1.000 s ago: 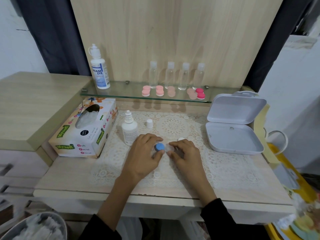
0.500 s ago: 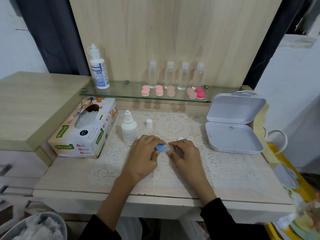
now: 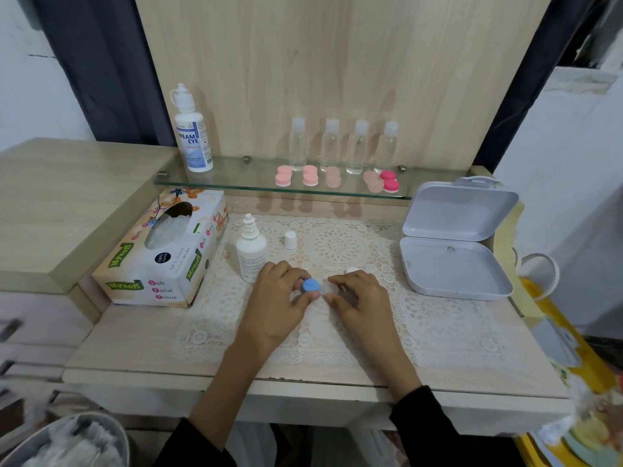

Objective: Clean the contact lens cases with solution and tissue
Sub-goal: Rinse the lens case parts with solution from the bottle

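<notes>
Atop pale desk [image 3: 135,348], lace mat [image 3: 438,325], tissue box [image 3: 161,257]; glass shelf [image 3: 236,180] behind

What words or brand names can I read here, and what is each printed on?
"REAM EYE": tall bottle on the glass shelf; its first letter curves out of sight.
"Mysoft": tissue box, in green, several times.
"Soft Facial Tissue": same box, front face.
Too small to read: the box's round black sticker and the print on the small bottle.
</notes>
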`<state>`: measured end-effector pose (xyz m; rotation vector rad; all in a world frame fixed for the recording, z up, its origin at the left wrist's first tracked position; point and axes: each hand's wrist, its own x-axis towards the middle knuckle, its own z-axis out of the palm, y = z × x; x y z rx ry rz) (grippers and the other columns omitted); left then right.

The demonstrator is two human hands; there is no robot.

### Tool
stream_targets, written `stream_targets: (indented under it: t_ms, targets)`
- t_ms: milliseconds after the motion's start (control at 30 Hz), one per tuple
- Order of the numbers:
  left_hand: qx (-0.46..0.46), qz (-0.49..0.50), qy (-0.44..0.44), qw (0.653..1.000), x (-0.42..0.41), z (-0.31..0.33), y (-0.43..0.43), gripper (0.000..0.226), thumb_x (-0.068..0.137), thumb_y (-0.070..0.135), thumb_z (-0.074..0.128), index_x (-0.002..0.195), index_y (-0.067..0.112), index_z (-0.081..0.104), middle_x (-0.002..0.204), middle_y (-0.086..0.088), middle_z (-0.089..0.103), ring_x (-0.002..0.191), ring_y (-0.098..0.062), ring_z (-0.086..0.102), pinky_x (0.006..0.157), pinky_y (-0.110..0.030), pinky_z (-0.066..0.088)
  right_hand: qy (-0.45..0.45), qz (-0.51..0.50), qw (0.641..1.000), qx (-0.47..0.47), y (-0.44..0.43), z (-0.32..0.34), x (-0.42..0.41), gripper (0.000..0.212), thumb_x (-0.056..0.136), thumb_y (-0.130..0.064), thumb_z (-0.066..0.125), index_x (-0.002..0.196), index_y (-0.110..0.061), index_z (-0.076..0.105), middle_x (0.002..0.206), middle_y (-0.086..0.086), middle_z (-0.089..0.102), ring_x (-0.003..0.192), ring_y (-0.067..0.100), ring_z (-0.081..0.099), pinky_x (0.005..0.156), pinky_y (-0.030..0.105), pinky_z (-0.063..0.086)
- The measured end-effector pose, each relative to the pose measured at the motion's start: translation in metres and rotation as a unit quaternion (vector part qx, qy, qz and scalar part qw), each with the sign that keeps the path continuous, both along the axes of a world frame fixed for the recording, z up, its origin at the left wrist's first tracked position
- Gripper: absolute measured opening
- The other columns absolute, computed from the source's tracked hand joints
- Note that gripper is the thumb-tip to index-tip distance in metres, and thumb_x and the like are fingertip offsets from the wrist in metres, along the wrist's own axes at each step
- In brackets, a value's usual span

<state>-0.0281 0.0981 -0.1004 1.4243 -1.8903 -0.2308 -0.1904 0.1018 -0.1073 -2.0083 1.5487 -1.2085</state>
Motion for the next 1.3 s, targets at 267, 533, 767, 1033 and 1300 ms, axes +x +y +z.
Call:
stream_targets:
  t_ms: [267, 533, 767, 1033, 1300]
  targets:
    - [-0.011, -0.028, -0.028, 0.999, -0.0002, -0.0005, -0.0006, 0.026, 0.083, 0.011, 0.068, 0.11, 0.012, 0.068, 0.084, 0.01, 0.043, 0.084, -0.014, 0.042, 0.076, -0.025, 0.033, 0.003, 0.004, 1.0, 0.001, -0.0004, 0.0001, -0.0005, 0.023, 0.082, -0.016, 0.074, 0.105, -0.013, 0.072, 0.095, -0.003, 0.065, 0.094, 0.013, 0.053, 0.08, 0.011, 0.035]
    - [-0.007, -0.027, -0.013, 1.0, -0.0009, 0.0003, 0.0012, 0.032, 0.084, 0.013, 0.065, 0.116, 0.015, 0.066, 0.083, 0.012, 0.043, 0.085, -0.012, 0.044, 0.079, -0.025, 0.04, -0.007, 0.004, 1.0, 0.003, 0.0017, 0.0009, -0.0001, 0.022, 0.083, -0.016, 0.073, 0.105, -0.013, 0.072, 0.094, -0.005, 0.063, 0.095, 0.011, 0.053, 0.079, 0.01, 0.035]
    - [0.008, 0.007, 0.008, 1.0, -0.0006, 0.0015, -0.0005, 0.028, 0.077, 0.04, 0.074, 0.093, 0.018, 0.066, 0.075, 0.018, 0.04, 0.079, -0.011, 0.042, 0.066, -0.013, 0.031, -0.011, 0.004, 1.0, 0.003, 0.0016, 0.0006, 0.0002, 0.02, 0.085, -0.021, 0.072, 0.105, -0.014, 0.072, 0.094, -0.007, 0.063, 0.095, 0.009, 0.053, 0.079, 0.013, 0.037]
    - [0.004, -0.017, 0.005, 1.0, 0.0011, -0.0007, -0.0026, 0.024, 0.081, 0.034, 0.07, 0.097, 0.017, 0.067, 0.075, 0.017, 0.04, 0.08, -0.013, 0.043, 0.071, -0.021, 0.031, -0.011, 0.006, 1.0, 0.004, 0.0021, 0.0005, -0.0006, 0.021, 0.084, -0.019, 0.072, 0.105, -0.014, 0.072, 0.095, -0.005, 0.063, 0.095, 0.011, 0.053, 0.08, 0.018, 0.04]
    - [-0.012, -0.035, -0.02, 0.999, 0.0009, -0.0014, -0.0034, 0.021, 0.085, 0.022, 0.067, 0.104, 0.014, 0.068, 0.082, 0.01, 0.045, 0.081, -0.016, 0.044, 0.076, -0.028, 0.035, -0.006, 0.008, 1.0, 0.011, 0.0006, 0.0018, -0.0007, 0.022, 0.082, -0.017, 0.074, 0.104, -0.014, 0.072, 0.093, -0.006, 0.063, 0.094, 0.01, 0.051, 0.077, 0.006, 0.031]
